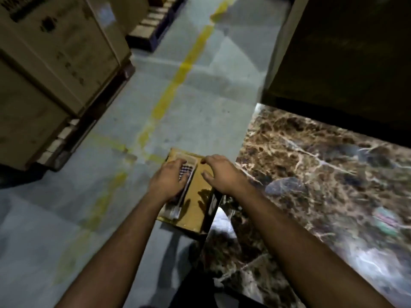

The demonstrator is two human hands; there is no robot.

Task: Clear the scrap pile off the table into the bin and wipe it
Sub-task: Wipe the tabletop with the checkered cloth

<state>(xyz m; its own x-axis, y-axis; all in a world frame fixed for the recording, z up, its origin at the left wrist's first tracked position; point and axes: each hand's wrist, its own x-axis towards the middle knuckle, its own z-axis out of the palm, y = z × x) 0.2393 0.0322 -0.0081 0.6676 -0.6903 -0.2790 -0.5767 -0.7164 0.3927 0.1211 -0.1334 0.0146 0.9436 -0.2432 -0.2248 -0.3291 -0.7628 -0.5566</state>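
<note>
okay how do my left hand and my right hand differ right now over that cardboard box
The left hand has its fingers curled around a checkered cloth; the right hand holds nothing, its fingers spread and relaxed. The left hand is over the left part of the cardboard box, by the pale scraps inside it; the right hand is over the box's right part, nearer the marble table. Both reach forward, palms down, above the box.

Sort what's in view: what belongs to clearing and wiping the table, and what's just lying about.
Job:
- marble table
- cardboard bin beside it
- checked cloth, gripped by left hand
- right hand, over the bin
- blurred scraps

Lying about:
- stacked cartons
- pallets
- yellow floor line
</note>
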